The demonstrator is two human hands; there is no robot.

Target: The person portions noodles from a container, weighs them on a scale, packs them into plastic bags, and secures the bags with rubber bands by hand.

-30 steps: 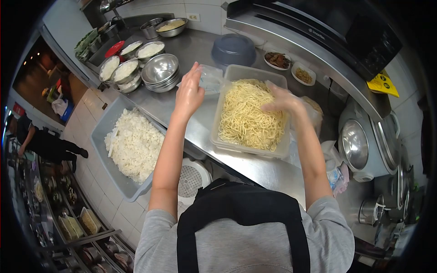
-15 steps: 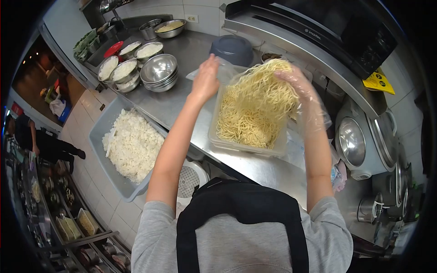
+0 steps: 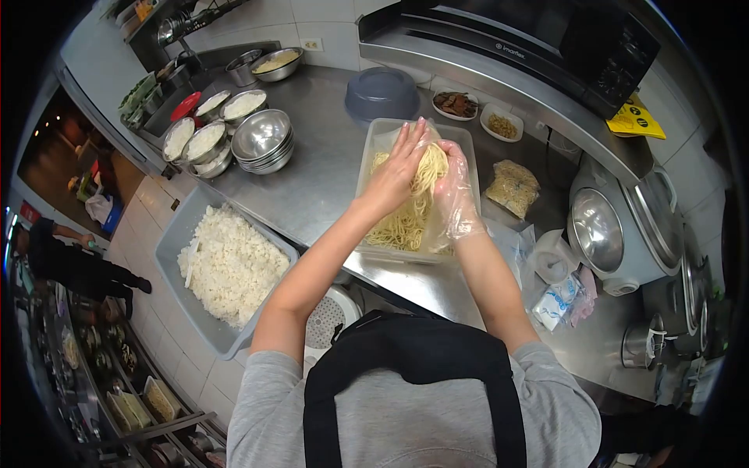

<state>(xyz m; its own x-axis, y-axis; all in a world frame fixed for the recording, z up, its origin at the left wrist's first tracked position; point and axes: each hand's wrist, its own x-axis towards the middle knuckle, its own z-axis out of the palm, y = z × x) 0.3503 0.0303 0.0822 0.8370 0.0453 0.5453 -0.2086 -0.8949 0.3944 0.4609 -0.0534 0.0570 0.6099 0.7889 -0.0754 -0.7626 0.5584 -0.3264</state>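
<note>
My right hand point(image 3: 459, 191), in a clear plastic glove, is closed around a bundle of pale yellow noodles point(image 3: 429, 170). The bundle is raised over a translucent plastic tub point(image 3: 361, 183), and strands trail into the noodles below. Bare and pressed against the bundle's left side is my left hand point(image 3: 398, 168). Its fingers lie long and together, with clear plastic film, apparently a bag, between the hands. My left thumb and palm are hidden. Behind the tub sits a dark grey plastic lid or basin point(image 3: 382, 92).
A grey bin of cooked rice point(image 3: 234, 269) stands left of the counter, near stacked steel bowls point(image 3: 264, 140) and rice-filled bowls point(image 3: 207, 140). Bagged noodles point(image 3: 512, 189), small dishes point(image 3: 501, 125) and a rice cooker point(image 3: 624, 226) lie right. A microwave point(image 3: 538, 47) overhangs the back. Another person point(image 3: 66, 257) stands far left.
My right hand has lowered the noodles leftward from high over the tub's right side. My left hand has moved right to meet them, bringing the clear plastic along.
</note>
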